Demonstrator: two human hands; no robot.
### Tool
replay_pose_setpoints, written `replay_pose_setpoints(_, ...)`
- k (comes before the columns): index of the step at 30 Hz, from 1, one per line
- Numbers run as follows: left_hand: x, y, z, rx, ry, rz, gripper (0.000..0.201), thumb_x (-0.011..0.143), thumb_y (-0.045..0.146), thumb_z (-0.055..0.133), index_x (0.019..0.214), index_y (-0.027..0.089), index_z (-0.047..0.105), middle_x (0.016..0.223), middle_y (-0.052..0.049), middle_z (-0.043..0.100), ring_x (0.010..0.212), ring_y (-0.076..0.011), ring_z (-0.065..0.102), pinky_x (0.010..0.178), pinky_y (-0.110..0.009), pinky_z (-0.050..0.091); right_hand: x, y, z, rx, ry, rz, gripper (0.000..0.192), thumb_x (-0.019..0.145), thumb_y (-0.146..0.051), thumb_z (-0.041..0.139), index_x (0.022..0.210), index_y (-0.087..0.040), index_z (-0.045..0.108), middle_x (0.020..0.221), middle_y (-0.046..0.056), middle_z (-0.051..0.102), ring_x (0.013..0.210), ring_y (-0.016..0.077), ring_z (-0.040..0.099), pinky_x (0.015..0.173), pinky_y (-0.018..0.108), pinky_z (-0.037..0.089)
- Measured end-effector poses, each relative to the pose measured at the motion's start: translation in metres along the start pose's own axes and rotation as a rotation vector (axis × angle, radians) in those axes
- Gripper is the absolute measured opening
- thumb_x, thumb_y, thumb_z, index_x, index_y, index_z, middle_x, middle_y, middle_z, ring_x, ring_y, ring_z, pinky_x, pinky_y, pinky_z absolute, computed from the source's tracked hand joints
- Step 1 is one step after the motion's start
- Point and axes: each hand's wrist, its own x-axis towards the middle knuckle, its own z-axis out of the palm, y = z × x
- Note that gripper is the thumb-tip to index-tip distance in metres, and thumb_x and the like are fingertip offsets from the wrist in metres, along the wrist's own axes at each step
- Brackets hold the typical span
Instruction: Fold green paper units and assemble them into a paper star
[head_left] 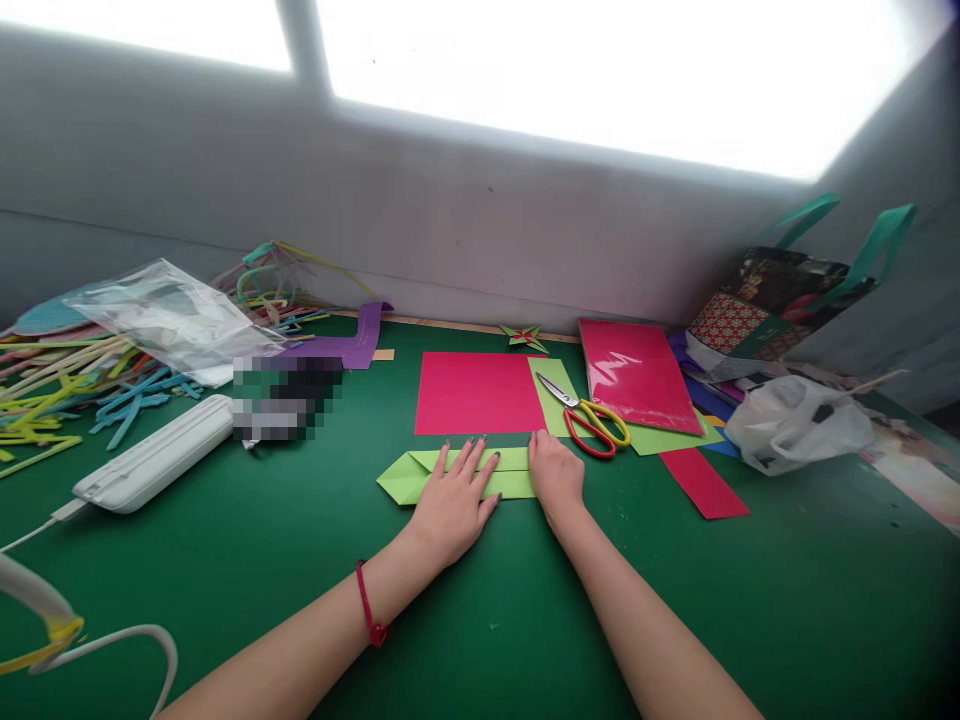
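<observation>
Head view: both hands press flat on a folded light-green paper lying on the green surface. The left hand rests with fingers spread across the strip's middle; the right hand is bent at the knuckles, fingertips pushing down on the strip's right end — neither pinches anything. Just beyond lies a pink sheet, and to its right red-and-yellow scissors rest on another green sheet. A white case lies well to the left.
</observation>
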Motion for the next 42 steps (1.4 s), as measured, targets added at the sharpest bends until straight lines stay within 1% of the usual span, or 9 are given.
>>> replay_pose_setpoints(7, -0.002, -0.014, 0.004, -0.140, -0.109, 0.009, 0.058, 0.087, 0.052, 0.023, 0.139, 0.028, 0.013, 0.147, -0.002, 0.007, 0.133, -0.0237, 0.008, 0.106, -0.048, 0.007, 0.007, 0.013, -0.015, 0.095, -0.087, -0.077, 0.029, 0.089, -0.032, 0.037, 0.068, -0.019, 0.053, 0.061, 0.001, 0.060, 0.053, 0.0125, 0.056, 0.045, 0.022, 0.028)
replay_pose_setpoints(12, -0.001, -0.012, 0.004, -0.150, -0.085, 0.007, 0.057, 0.088, 0.050, 0.026, 0.139, 0.028, 0.012, 0.147, -0.003, 0.008, 0.133, -0.0235, 0.009, 0.106, -0.048, 0.007, 0.005, 0.026, -0.052, 0.444, -0.134, -0.490, 0.014, 0.083, -0.032, 0.047, 0.086, -0.022, 0.057, 0.095, 0.004, 0.058, 0.091, 0.0168, 0.054, 0.081, 0.029, 0.040)
replay_pose_setpoints(16, -0.002, -0.012, 0.005, -0.143, -0.072, 0.020, 0.058, 0.088, 0.050, 0.026, 0.139, 0.027, 0.011, 0.147, -0.004, 0.010, 0.133, -0.0241, 0.011, 0.106, -0.049, 0.009, -0.007, 0.029, -0.069, 0.525, -0.331, -0.648, 0.030, 0.074, -0.024, 0.056, 0.104, -0.024, 0.053, 0.108, 0.005, 0.052, 0.103, 0.0201, 0.048, 0.088, 0.034, 0.039)
replay_pose_setpoints(22, -0.004, -0.016, 0.005, -0.099, -0.009, 0.100, 0.055, 0.088, 0.047, 0.028, 0.138, 0.024, 0.020, 0.145, -0.009, 0.018, 0.132, -0.0271, 0.016, 0.104, -0.052, 0.015, -0.015, 0.020, -0.064, 0.479, -0.375, -0.599, 0.040, 0.067, -0.004, 0.047, 0.103, -0.021, 0.052, 0.108, 0.007, 0.050, 0.101, 0.0210, 0.049, 0.082, 0.035, 0.043)
replay_pose_setpoints(25, -0.004, -0.019, -0.002, -0.076, 0.044, 0.181, 0.048, 0.087, 0.042, 0.036, 0.131, 0.022, 0.034, 0.138, -0.011, 0.033, 0.127, -0.0281, 0.028, 0.101, -0.051, 0.021, -0.014, 0.019, -0.064, 0.498, -0.372, -0.589, 0.035, 0.070, -0.003, 0.045, 0.099, -0.020, 0.054, 0.104, 0.006, 0.052, 0.097, 0.0192, 0.051, 0.081, 0.032, 0.044)
replay_pose_setpoints(29, -0.003, -0.028, -0.018, -0.118, 0.041, 0.163, 0.026, 0.089, 0.022, 0.036, 0.108, 0.021, 0.054, 0.105, -0.008, 0.057, 0.095, -0.0208, 0.054, 0.080, -0.036, 0.042, -0.011, 0.025, -0.068, 0.576, -0.416, -0.561, 0.023, 0.080, -0.016, 0.047, 0.098, -0.025, 0.058, 0.104, 0.003, 0.054, 0.094, 0.0165, 0.054, 0.074, 0.027, 0.046)
replay_pose_setpoints(33, 0.000, -0.045, -0.026, -0.226, 0.010, 0.073, 0.022, 0.090, 0.024, 0.035, 0.092, 0.022, 0.057, 0.087, -0.002, 0.060, 0.077, -0.0162, 0.057, 0.064, -0.027, 0.043, -0.005, 0.026, -0.060, 0.672, -0.429, -0.467, 0.018, 0.086, -0.029, 0.043, 0.088, -0.026, 0.061, 0.093, 0.001, 0.060, 0.084, 0.0147, 0.057, 0.072, 0.026, 0.045)
replay_pose_setpoints(37, 0.005, -0.056, -0.023, -0.319, 0.036, 0.010, 0.020, 0.089, 0.029, 0.038, 0.101, 0.025, 0.053, 0.092, 0.000, 0.061, 0.081, -0.0155, 0.057, 0.065, -0.025, 0.042, 0.000, 0.022, -0.041, 0.699, -0.365, -0.315, 0.018, 0.085, -0.035, 0.045, 0.088, -0.026, 0.060, 0.086, 0.000, 0.063, 0.080, 0.0155, 0.058, 0.070, 0.026, 0.044)
replay_pose_setpoints(42, 0.009, -0.057, -0.019, -0.192, 0.115, 0.032, 0.020, 0.087, 0.029, 0.042, 0.099, 0.024, 0.057, 0.090, -0.002, 0.055, 0.083, -0.0172, 0.053, 0.070, -0.028, 0.041, 0.003, 0.018, -0.028, 0.609, -0.281, -0.313, 0.015, 0.083, -0.034, 0.049, 0.088, -0.027, 0.061, 0.084, 0.001, 0.058, 0.081, 0.0169, 0.056, 0.070, 0.028, 0.043)
